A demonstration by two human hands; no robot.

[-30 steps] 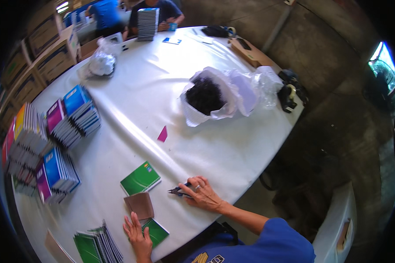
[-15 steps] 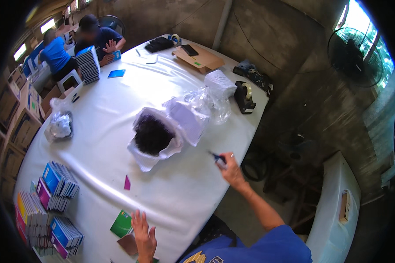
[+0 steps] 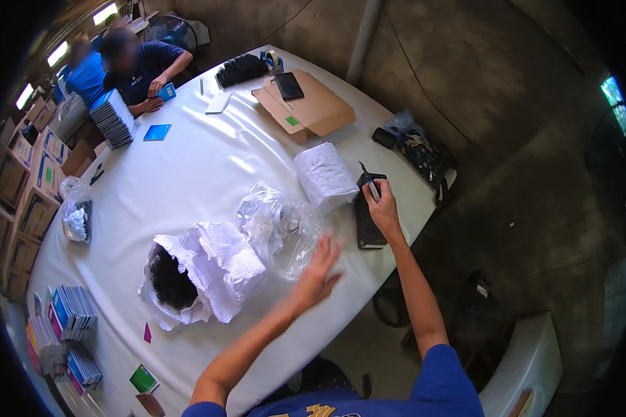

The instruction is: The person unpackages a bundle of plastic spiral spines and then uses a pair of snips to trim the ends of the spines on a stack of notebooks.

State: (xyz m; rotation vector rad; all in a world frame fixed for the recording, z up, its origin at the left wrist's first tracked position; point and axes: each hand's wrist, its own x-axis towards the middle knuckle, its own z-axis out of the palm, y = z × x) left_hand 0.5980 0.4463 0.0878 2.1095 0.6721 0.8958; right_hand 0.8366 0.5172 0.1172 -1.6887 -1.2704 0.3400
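A blue shirt [image 3: 386,409] with short sleeves [image 3: 446,375] is worn, its front marked by a golden-yellow print [image 3: 320,411], forearms [image 3: 419,299] uncovered.

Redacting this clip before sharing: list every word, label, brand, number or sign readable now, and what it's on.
Printed wording isn't transcribed here; locations only:
Co-worker's dark shirt: light chest lettering, left unquoted.
Cartons at far left: print too small.
Green notebook: cover markings too small.
Blue notebook lying flat: cover markings too small.
Wearer's blue shirt: gold emblem, cut off at the bottom.
Hand tool in the right hand: none readable.
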